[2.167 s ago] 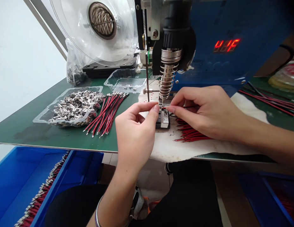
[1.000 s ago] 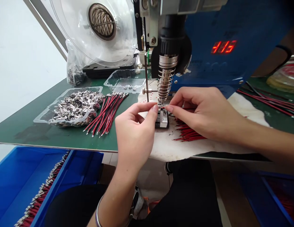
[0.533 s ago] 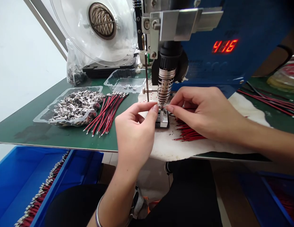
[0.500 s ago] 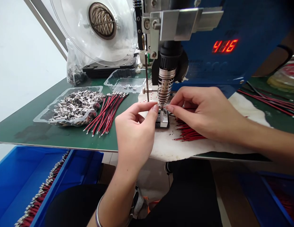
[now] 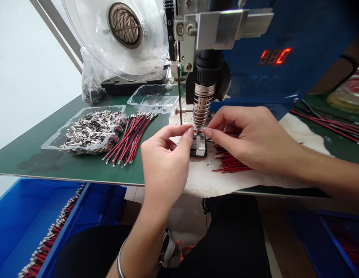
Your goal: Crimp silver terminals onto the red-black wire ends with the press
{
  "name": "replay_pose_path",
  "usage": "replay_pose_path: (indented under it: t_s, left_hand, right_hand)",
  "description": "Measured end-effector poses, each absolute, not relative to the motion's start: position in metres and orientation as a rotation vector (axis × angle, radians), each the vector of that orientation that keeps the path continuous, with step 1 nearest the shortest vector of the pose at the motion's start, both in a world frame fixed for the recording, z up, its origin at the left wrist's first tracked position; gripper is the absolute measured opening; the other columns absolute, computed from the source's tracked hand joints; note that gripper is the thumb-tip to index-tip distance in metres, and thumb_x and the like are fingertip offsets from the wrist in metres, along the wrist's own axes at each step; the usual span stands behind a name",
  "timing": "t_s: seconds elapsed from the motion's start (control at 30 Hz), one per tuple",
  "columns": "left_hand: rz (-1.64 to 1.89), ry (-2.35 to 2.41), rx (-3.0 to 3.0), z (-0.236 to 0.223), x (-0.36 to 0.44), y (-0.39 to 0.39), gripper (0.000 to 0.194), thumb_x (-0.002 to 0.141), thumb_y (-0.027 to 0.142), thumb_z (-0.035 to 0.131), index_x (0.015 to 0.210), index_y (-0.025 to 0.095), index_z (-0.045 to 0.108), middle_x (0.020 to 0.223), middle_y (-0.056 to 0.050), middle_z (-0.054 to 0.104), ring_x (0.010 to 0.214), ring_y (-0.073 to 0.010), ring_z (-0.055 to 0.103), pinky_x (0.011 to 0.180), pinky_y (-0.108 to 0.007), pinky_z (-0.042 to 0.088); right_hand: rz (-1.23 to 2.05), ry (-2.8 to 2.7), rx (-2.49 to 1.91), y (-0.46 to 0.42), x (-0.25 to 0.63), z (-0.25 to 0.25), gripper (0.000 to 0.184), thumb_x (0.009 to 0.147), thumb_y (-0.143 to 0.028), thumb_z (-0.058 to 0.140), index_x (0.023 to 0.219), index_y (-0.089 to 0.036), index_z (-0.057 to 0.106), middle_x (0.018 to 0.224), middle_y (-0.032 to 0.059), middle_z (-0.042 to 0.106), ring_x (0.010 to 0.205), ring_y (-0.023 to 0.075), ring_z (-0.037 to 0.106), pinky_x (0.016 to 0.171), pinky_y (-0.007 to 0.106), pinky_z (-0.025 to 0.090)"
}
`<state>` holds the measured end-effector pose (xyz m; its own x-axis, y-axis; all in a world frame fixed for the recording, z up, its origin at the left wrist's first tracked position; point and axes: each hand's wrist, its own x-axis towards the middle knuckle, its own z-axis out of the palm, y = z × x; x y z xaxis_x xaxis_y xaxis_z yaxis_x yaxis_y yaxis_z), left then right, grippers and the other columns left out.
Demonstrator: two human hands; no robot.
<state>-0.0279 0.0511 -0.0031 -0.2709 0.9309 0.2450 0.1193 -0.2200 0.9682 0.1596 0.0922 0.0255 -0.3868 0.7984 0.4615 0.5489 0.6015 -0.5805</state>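
Note:
My left hand [image 5: 167, 154] is closed in a pinch at the left side of the soldering head's spring-wrapped tip [image 5: 202, 101]; what lies between thumb and finger is too small to make out. From the right, my right hand [image 5: 248, 135] pinches a thin wire [image 5: 233, 133], its end at the tip. Beneath the fingertips sits a small metal fixture [image 5: 200, 144] on a black base. Under my right hand lies a bundle of red and black wires [image 5: 230, 160] on a white cloth [image 5: 208, 181].
To the left, a clear plastic tray [image 5: 52, 143] holds many metal connectors, beside soldered red-black wires [image 5: 133, 139]. Behind stand another plastic tray [image 5: 153, 96] and a large clear reel [image 5: 150, 50]. A blue machine [image 5: 248, 85] rises at the back right. Blue bins [image 5: 107, 204] sit below.
Both hands keep their pinch at the soldering tip, almost unmoved. The machine's red display has changed from 416 to partly lit characters, with a C at the right.

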Motion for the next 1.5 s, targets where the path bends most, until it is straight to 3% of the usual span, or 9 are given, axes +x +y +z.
replay_pose_path:
  t_s: [0.2,0.5,0.97,1.13,1.33,1.5]
  left_hand:
    - [1.564,1.403,1.24,0.003,-0.023,0.05,0.015,0.091,0.036,0.09,0.091,0.022,0.09,0.068,-0.001,0.065,0.056,-0.0113,0.041,0.05,-0.028,0.028]
    - [1.565,1.405,1.259,0.002,-0.024,0.05,0.014,0.092,0.035,0.089,0.095,0.022,0.09,0.078,-0.004,0.073,0.063,-0.0144,0.056,0.051,-0.027,0.035]
    - [1.529,1.416,1.257,0.004,-0.025,0.049,0.015,0.091,0.036,0.089,0.092,0.021,0.09,0.078,-0.005,0.074,0.064,-0.0148,0.057,0.051,-0.027,0.034]
    - [1.524,1.401,1.262,0.004,-0.026,0.05,0.013,0.091,0.035,0.089,0.093,0.022,0.09,0.079,-0.005,0.074,0.062,-0.0138,0.053,0.05,-0.028,0.031]
    - [1.58,1.373,1.211,0.006,-0.021,0.048,0.01,0.09,0.031,0.089,0.09,0.021,0.087,0.065,0.0,0.061,0.054,-0.0103,0.037,0.05,-0.028,0.026]
    - [1.594,1.372,1.193,0.006,-0.022,0.049,0.008,0.09,0.029,0.087,0.09,0.022,0.086,0.075,-0.001,0.068,0.056,-0.0104,0.038,0.051,-0.029,0.027]
  right_hand:
    - [0.421,-2.101,-1.071,0.092,0.158,0.027,0.019,0.1,-0.027,0.074,0.082,-0.022,0.07,0.061,-0.004,0.059,0.056,0.0133,0.05,0.064,0.034,0.039]
    - [0.411,-2.11,-1.079,0.092,0.159,0.028,0.019,0.1,-0.029,0.073,0.083,-0.022,0.071,0.063,-0.0027,0.063,0.057,0.0143,0.052,0.065,0.035,0.042]
    - [0.437,-2.112,-1.073,0.092,0.158,0.028,0.02,0.101,-0.029,0.073,0.083,-0.022,0.07,0.067,-0.0011,0.065,0.063,0.0161,0.058,0.065,0.035,0.042]
    - [0.378,-2.137,-1.04,0.092,0.16,0.028,0.018,0.101,-0.029,0.072,0.085,-0.022,0.069,0.069,-0.001,0.066,0.064,0.0162,0.06,0.066,0.035,0.043]
    - [0.197,-2.173,-0.968,0.094,0.163,0.026,0.014,0.1,-0.028,0.073,0.087,-0.023,0.073,0.077,0.0012,0.074,0.07,0.0184,0.066,0.068,0.036,0.046]
    - [0.088,-2.197,-0.913,0.095,0.165,0.026,0.011,0.099,-0.025,0.074,0.089,-0.024,0.077,0.075,-0.0004,0.074,0.064,0.0164,0.063,0.065,0.036,0.046]
